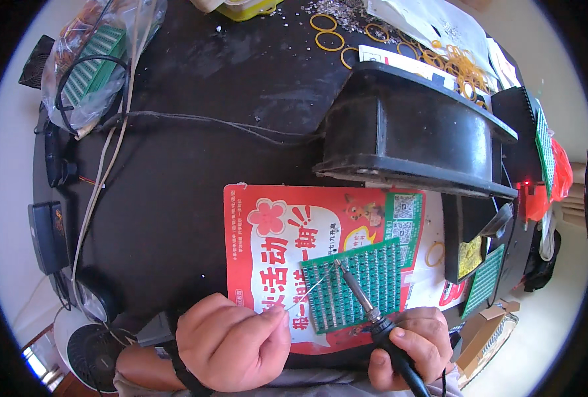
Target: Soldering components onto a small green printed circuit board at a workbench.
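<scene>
Left hand [234, 344] pinches thin wire [310, 290]; right hand [423, 343] grips a tapered soldering iron [381, 328] over the studded green board [380, 281].

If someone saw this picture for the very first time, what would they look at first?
Probably the bright red sheet near the middle, with a green circuit board lying on it. Next, the right hand holding a soldering iron and the left hand pinching a thin wire, both over the board. Then the scattered yellow rings at the upper right.
</scene>
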The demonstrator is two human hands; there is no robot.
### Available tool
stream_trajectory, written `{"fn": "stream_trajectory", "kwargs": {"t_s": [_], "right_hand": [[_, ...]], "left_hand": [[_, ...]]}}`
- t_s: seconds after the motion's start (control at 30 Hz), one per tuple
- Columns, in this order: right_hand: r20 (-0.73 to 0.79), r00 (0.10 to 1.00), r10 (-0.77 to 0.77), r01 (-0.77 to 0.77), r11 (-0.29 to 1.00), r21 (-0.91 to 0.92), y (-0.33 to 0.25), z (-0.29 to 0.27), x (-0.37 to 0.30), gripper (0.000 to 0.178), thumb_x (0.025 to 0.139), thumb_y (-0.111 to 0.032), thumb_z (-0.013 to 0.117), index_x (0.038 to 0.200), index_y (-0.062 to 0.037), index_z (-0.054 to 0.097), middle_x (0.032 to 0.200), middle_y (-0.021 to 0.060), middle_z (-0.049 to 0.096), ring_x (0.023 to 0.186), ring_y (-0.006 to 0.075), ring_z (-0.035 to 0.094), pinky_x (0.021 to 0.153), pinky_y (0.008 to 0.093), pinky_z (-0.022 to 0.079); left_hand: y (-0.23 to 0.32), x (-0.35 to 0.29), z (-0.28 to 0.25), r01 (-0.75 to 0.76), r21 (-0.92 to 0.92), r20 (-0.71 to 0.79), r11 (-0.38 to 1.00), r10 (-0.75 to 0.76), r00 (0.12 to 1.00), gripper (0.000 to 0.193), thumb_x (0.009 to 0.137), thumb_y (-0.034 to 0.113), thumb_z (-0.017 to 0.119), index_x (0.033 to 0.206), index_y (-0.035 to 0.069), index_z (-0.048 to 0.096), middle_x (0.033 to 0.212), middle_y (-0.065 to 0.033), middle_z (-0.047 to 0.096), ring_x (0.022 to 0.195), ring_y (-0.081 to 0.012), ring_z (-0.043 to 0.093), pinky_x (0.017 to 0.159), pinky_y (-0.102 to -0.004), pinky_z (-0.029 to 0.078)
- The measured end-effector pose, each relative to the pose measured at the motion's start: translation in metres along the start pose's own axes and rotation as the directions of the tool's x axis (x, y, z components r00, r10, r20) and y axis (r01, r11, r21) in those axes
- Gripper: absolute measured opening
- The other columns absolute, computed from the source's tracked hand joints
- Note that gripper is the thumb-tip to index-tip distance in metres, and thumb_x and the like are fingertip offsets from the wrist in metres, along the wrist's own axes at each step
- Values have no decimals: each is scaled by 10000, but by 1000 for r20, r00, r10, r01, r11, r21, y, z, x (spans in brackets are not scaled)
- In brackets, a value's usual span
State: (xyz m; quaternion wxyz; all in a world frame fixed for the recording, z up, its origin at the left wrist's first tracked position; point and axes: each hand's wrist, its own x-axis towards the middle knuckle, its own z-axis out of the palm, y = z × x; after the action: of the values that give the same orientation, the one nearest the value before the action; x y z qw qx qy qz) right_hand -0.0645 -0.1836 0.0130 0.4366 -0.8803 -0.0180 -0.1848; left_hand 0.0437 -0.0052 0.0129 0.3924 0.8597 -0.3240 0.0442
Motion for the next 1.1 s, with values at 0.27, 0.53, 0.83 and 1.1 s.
{"fn": "stream_trajectory", "kwargs": {"t_s": [0.27,0.53,0.83,1.1], "right_hand": [[-46,999,7,-7,1000,-9,-2,1,2,262,749,-66,666,959,70,586,757,170,567,610,273,567,580,356,481],[2,1000,-1,1,995,-96,1,-5,10,290,737,-145,674,969,-6,569,725,114,545,592,219,548,550,327,466],[10,999,53,-50,984,-173,-6,-4,14,281,731,-177,675,958,-58,559,710,86,536,581,196,541,541,317,462],[-169,981,-99,102,995,12,5,9,-7,260,743,-67,667,952,64,585,734,157,567,574,266,550,545,344,466]], "left_hand": [[-5,-4,2,8,-44,5,999,-8,1000,194,614,-38,736,768,25,637,570,-67,589,428,-191,539,445,-288,419],[-8,-6,2,10,-33,24,999,-10,1000,199,621,-36,735,784,25,638,570,-63,588,446,-196,553,456,-296,434],[-9,-9,1,-19,-31,91,999,21,996,192,632,-35,732,786,25,632,593,-55,602,457,-186,562,471,-294,447],[-6,-3,4,-63,-49,112,997,68,991,190,645,-28,736,795,20,630,610,-53,613,484,-181,581,481,-295,454]]}}
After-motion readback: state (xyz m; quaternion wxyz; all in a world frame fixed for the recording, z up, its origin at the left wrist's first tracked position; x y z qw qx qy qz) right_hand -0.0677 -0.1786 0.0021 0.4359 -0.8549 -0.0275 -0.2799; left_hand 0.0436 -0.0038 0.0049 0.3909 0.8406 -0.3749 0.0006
